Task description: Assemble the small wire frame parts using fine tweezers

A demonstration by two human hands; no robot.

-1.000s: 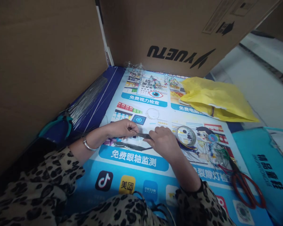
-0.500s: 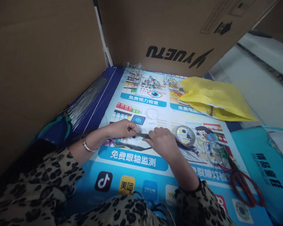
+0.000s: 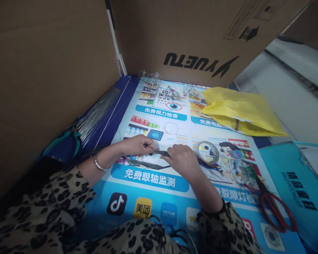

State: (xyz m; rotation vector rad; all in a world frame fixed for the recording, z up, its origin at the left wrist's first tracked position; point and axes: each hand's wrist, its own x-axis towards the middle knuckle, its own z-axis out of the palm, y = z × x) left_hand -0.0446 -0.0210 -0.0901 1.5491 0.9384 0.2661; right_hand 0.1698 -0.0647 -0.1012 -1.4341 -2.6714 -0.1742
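Note:
My right hand [image 3: 184, 160] is closed around dark, narrow tweezers [image 3: 163, 153], whose tips point left. Those tips meet the fingertips of my left hand [image 3: 140, 144], pinched together on something too small to make out. Just below both hands lies a dark grey strand bundle [image 3: 148, 165] with a few pale beads by it. Beyond my hands, a thin loop with white beads [image 3: 170, 128] rests on the printed sheet [image 3: 148, 192]. A roll of clear tape [image 3: 208, 152] is close to my right hand, with dark and coloured strands beside it.
Red-handled scissors [image 3: 275, 210] lie at right near tangled coloured strands [image 3: 241, 171] and a blue bag [image 3: 286, 176]. A yellow pouch [image 3: 246, 111] sits behind. Teal-handled pliers [image 3: 75, 141] and straight wires [image 3: 98, 113] are at left. Cardboard walls [image 3: 196, 31] stand behind and left.
Both hands stay in nearly the same place, fingertips and tweezers still together. The view has shifted very slightly.

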